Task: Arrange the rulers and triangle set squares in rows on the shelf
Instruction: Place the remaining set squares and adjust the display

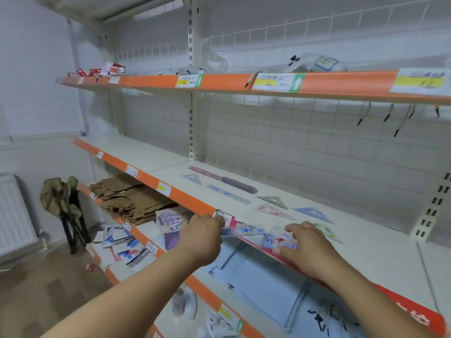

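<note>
At the orange front edge of the middle shelf (366, 230), the left hand (202, 236) and the right hand (308, 247) have their fingers bent around the two ends of a printed ruler (246, 231), while set squares (273, 211) lie further back, with free white surface behind.

Rulers (229, 193) lie left of set squares (273, 211) on the shelf (366, 230).

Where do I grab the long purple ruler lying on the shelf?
Probably around its middle, pinching across the narrow width from above. The purple ruler lies flat on the shelf, long and thin, so a middle hold keeps it balanced.
</note>
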`<state>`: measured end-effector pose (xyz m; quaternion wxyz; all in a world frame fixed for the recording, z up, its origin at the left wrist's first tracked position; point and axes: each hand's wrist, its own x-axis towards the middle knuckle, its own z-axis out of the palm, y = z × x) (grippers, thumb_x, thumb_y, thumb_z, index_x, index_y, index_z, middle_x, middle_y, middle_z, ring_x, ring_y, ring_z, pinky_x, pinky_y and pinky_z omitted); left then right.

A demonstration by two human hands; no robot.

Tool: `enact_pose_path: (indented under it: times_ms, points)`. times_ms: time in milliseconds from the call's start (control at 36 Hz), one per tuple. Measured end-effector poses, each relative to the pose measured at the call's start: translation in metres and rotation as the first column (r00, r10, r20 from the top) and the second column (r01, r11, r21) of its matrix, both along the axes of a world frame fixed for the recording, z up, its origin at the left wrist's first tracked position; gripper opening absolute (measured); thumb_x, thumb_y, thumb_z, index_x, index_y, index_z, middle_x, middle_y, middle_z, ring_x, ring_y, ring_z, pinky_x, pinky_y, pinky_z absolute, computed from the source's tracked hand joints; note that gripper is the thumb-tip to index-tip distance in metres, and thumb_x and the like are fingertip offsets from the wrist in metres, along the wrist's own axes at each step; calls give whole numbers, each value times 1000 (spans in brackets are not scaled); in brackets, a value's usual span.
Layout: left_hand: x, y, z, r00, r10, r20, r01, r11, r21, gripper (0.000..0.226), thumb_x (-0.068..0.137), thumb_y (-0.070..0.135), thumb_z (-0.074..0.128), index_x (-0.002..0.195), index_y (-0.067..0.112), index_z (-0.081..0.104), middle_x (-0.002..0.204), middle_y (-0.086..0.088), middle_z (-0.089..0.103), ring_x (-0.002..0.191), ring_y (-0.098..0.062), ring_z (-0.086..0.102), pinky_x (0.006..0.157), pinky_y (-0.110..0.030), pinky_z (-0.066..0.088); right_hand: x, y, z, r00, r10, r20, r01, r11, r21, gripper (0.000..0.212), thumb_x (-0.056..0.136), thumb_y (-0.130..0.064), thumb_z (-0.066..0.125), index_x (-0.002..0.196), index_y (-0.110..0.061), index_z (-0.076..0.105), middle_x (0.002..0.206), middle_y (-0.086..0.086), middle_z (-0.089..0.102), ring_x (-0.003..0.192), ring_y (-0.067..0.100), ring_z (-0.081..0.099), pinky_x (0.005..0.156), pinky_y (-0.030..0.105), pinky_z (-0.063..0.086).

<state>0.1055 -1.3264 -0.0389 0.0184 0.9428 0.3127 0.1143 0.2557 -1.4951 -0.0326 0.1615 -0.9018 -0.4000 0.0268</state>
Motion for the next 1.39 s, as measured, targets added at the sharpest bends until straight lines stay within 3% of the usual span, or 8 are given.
enact_pose_path:
  times_ms: [222, 417, 750, 1028, 1139, 1389]
  points:
    - [24, 79, 16, 1000, 4, -22, -3, 999, 52, 34, 93, 25, 53, 127, 25, 49, 122, -4, 55, 113, -28, 48, 84, -35, 36, 27, 79, 11, 1000, 14, 3, -14, 998, 56, 70, 82, -56, 61, 140, -24, 39, 138, -3, 40, 127, 15, 41, 100, 28, 38]
    - [42, 136, 18, 999, -15, -39, 16, 999, 33, 34, 96, 24, 49, 130, 25, 48, 124, -4, 53, 116, -27, 45, 89, -36, 37, 39, 125, 8, 1000, -3, -29, 4, 999, 46, 69, 83, -54, 61, 141, -24, 38, 140, -5, 38, 128, 13, 39, 103, 27, 37]
    - [81, 241, 10, 978, -190, -84, 193, 981, 32, 40, 94, 23, 47, 134, 28, 47, 133, -1, 51, 123, -27, 44, 97, -35, 35, 44, 194, -7, 979, -198, -40, 200, 979, 37, 68, 83, -55, 61, 140, -25, 39, 134, -3, 42, 125, 15, 41, 100, 28, 39]
    - [102, 336, 4, 874, -439, -207, 451, 892, 15, 39, 94, 19, 47, 131, 27, 48, 132, 1, 51, 122, -23, 43, 95, -34, 35, 26, 259, -11, 915, -401, -45, 402, 916, 14, 66, 84, -53, 61, 139, -22, 41, 131, 0, 44, 123, 16, 42, 98, 27, 38]
    - [110, 357, 1, 826, -516, -227, 518, 854, -59, 40, 94, 15, 47, 132, 28, 48, 131, 1, 53, 123, -23, 42, 97, -34, 33, 19, 265, -13, 886, -459, -62, 460, 888, -4, 63, 82, -52, 64, 134, -22, 46, 127, 1, 46, 121, 16, 43, 99, 27, 38]
    - [127, 356, -14, 738, -631, -237, 601, 775, -195, 39, 92, 16, 53, 128, 27, 53, 131, -3, 47, 121, -21, 46, 91, -30, 41, 20, 259, -20, 856, -498, -140, 475, 864, -168, 60, 77, -52, 66, 127, -22, 51, 116, -1, 45, 114, 18, 42, 93, 28, 40]
